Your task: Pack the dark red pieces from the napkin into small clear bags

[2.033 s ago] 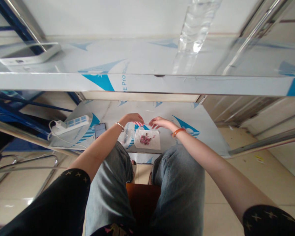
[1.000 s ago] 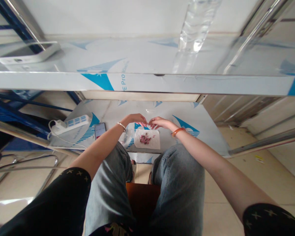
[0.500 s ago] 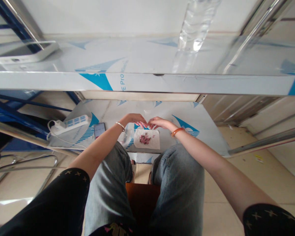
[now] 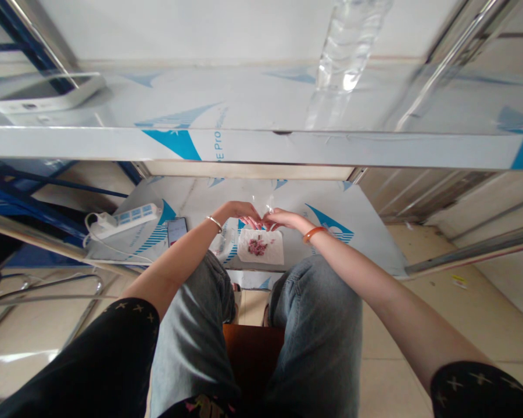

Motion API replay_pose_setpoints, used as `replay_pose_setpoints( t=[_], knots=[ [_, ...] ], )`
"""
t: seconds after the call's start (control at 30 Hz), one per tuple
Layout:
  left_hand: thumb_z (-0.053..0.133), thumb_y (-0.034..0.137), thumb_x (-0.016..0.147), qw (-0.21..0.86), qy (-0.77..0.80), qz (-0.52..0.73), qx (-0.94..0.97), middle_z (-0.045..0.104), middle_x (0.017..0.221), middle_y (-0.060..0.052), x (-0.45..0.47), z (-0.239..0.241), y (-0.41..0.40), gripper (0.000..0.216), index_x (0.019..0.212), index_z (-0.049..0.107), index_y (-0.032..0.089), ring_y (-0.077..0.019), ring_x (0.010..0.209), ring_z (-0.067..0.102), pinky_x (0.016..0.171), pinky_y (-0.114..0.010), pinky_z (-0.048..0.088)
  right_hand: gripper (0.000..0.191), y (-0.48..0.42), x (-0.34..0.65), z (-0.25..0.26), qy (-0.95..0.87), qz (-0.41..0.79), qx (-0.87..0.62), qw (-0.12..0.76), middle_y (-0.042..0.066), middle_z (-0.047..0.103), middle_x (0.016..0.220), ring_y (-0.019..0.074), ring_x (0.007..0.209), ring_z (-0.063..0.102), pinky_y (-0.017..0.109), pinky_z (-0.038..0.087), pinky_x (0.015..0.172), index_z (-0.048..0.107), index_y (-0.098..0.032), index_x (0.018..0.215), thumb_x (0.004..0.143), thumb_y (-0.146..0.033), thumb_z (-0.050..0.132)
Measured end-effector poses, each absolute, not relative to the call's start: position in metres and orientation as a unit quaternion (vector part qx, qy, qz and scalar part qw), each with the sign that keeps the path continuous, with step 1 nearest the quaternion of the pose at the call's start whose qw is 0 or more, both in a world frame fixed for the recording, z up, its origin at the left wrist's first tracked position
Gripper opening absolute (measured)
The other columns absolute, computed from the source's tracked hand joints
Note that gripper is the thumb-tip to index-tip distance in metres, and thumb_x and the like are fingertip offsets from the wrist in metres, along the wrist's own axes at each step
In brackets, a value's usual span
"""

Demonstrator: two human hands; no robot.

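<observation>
Pink scraps (image 4: pixel 257 247) lay heaped on a white sheet (image 4: pixel 261 247) spread on the low shelf (image 4: pixel 353 215), just in front of the person's knees. Above the sheet's far edge the left hand (image 4: pixel 239 211) and right hand (image 4: pixel 281 217) met fingertip to fingertip, fingers curled and pinched together around something small and clear (image 4: pixel 265 210); what it was could not be told at this size. A bangle (image 4: pixel 213 222) circled the left wrist, an orange band (image 4: pixel 314 233) the right. To the left on the same shelf lay a phone (image 4: pixel 177 230) and, farther out, a white power strip (image 4: pixel 128 217). A clear bottle (image 4: pixel 351 46) stood on the upper tabletop (image 4: pixel 244 116).
</observation>
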State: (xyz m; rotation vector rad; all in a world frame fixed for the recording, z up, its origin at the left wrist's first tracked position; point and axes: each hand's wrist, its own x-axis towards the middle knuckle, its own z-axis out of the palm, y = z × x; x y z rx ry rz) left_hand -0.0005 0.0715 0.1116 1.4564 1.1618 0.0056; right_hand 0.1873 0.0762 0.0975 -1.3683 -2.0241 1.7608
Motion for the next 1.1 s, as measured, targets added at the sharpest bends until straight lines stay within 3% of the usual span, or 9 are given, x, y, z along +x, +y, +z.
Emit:
replay_pose_setpoints(
  t=[0.13,0.37,0.53,0.67,0.83,1.1],
  knots=[
    [0.065,0.031,0.068,0.565,0.507,-0.015,0.651,0.076,0.082,-0.005,-0.002,0.111,0.073,0.019,0.078,0.076,0.019,-0.0223,0.091,0.068,0.086,-0.032,0.049,0.015,0.081,0.186,0.090,-0.685,0.567,-0.453,0.064,0.000,0.057,0.053,0.0093,0.049,0.053,0.020,0.046,0.053,0.061,-0.012,0.066,0.081,-0.016,0.063],
    [0.069,0.034,0.065,0.546,0.504,-0.026,0.669,0.076,0.086,-0.005,-0.006,0.113,0.069,0.020,0.077,0.076,0.020,-0.0216,0.087,0.069,0.088,-0.032,0.048,0.045,0.082,0.184,0.091,-0.741,0.496,-0.451,0.040,-0.003,0.044,0.042,0.0055,0.039,0.036,0.020,0.033,0.044,0.047,-0.016,0.050,0.083,-0.037,0.070],
    [0.073,0.035,0.064,0.560,0.503,-0.022,0.658,0.076,0.084,-0.005,-0.006,0.116,0.066,0.017,0.071,0.074,0.019,-0.0211,0.082,0.069,0.085,-0.031,0.050,0.049,0.082,0.181,0.087,-0.752,0.451,-0.480,0.028,-0.003,0.045,0.041,0.0062,0.038,0.037,0.021,0.034,0.044,0.049,-0.016,0.050,0.081,-0.045,0.071],
    [0.077,0.036,0.060,0.555,0.521,-0.048,0.647,0.076,0.082,-0.004,-0.017,0.112,0.065,0.019,0.069,0.073,0.021,-0.0207,0.081,0.069,0.084,-0.030,0.051,0.047,0.075,0.180,0.082,-0.746,0.457,-0.484,0.023,0.001,0.054,0.046,0.0085,0.039,0.047,0.021,0.039,0.044,0.057,-0.014,0.057,0.083,-0.052,0.068],
    [0.079,0.036,0.052,0.551,0.558,-0.126,0.607,0.075,0.079,-0.007,-0.052,0.102,0.058,0.024,0.069,0.073,0.020,-0.0219,0.080,0.069,0.080,-0.031,0.053,0.038,0.063,0.172,0.083,-0.730,0.485,-0.481,-0.001,0.005,0.065,0.059,0.0091,0.043,0.055,0.020,0.045,0.047,0.065,-0.011,0.071,0.091,-0.043,0.060],
    [0.087,0.039,0.047,0.561,0.608,-0.223,0.515,0.070,0.066,-0.010,-0.102,0.106,0.021,0.036,0.069,0.069,0.017,-0.0281,0.084,0.066,0.080,-0.036,0.050,0.026,0.058,0.166,0.093,-0.744,0.486,-0.458,0.014,0.000,0.062,0.054,0.0068,0.040,0.051,0.018,0.041,0.045,0.067,-0.012,0.073,0.090,-0.030,0.064]
  ],
)
